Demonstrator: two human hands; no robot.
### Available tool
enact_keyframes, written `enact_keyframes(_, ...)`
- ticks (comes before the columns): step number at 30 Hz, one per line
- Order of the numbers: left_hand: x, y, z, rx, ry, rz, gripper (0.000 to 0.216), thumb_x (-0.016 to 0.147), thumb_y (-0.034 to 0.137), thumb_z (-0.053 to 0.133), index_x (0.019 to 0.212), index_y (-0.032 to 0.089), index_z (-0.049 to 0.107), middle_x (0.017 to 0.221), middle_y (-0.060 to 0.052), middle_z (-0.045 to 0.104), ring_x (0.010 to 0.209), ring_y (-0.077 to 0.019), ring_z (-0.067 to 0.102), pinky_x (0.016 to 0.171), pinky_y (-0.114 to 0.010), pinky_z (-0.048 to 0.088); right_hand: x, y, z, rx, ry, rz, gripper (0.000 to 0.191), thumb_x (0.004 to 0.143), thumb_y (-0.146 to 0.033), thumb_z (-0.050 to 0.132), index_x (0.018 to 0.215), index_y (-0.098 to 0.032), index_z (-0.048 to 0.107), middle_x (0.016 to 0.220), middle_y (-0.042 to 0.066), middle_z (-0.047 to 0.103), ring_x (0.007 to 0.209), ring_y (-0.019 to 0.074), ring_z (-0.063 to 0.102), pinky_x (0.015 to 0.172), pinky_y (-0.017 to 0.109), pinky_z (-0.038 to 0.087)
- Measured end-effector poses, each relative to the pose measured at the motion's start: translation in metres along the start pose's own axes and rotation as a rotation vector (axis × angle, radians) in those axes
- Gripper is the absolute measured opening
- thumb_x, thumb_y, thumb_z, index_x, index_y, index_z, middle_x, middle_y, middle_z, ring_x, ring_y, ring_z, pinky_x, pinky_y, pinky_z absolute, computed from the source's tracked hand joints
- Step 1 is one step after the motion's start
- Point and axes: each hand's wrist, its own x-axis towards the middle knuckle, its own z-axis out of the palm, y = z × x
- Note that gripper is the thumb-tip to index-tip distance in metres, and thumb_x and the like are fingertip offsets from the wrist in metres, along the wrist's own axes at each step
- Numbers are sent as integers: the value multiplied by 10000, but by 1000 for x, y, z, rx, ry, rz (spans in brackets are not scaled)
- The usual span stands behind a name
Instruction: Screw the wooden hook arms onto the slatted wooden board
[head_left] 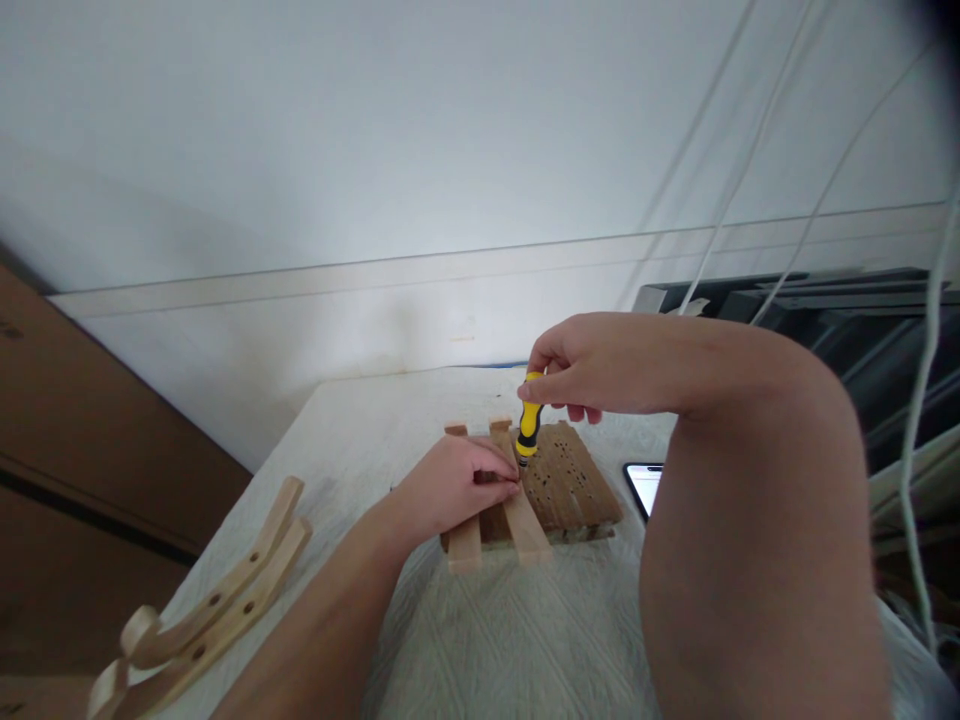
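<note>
My right hand (577, 375) grips the top of a yellow and black screwdriver (529, 425), held upright with its tip down on a light wooden slat (521, 510). My left hand (457, 485) lies curled over the slats, fingertips pressing the slat right beside the screwdriver tip. Two light slats, the other one (463, 540) nearer the left, lie across a dark brown wooden board (570, 480) with many small holes. The board rests on a white textured tabletop (487, 640).
Two curved light wooden pieces (217, 610) with holes lie at the table's left front edge. A phone (646, 485) with a lit screen lies right of the board. White cables (919, 440) hang at the right, over dark metal parts (825, 300). A white wall stands behind.
</note>
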Motion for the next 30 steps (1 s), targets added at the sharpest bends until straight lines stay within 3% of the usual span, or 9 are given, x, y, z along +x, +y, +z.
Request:
enact_keyframes(7,0,-3,0,13,-9,0,137,821,234,586,862,223,717,1003,-8,701,946,-127,624,893,-278,448,1,-2,1,-24,-4,29,237,778,-389,552,718,-193,672,604,41,649,506,153,554,499,279,331)
enact_keyframes(17,-2,2,-5,216,-55,-38,204,854,236,518,930,199,704,952,-17,721,852,-141,646,771,-258,454,9,0,3,-35,-51,83,221,767,-360,558,682,-181,655,615,54,658,502,157,559,481,286,336)
enact_keyframes(30,-5,-3,-8,280,-21,-22,219,881,214,470,962,191,672,976,-36,696,908,-156,615,841,-281,440,10,2,4,-11,-55,54,201,766,-352,559,721,-188,665,636,42,659,518,154,562,502,286,342)
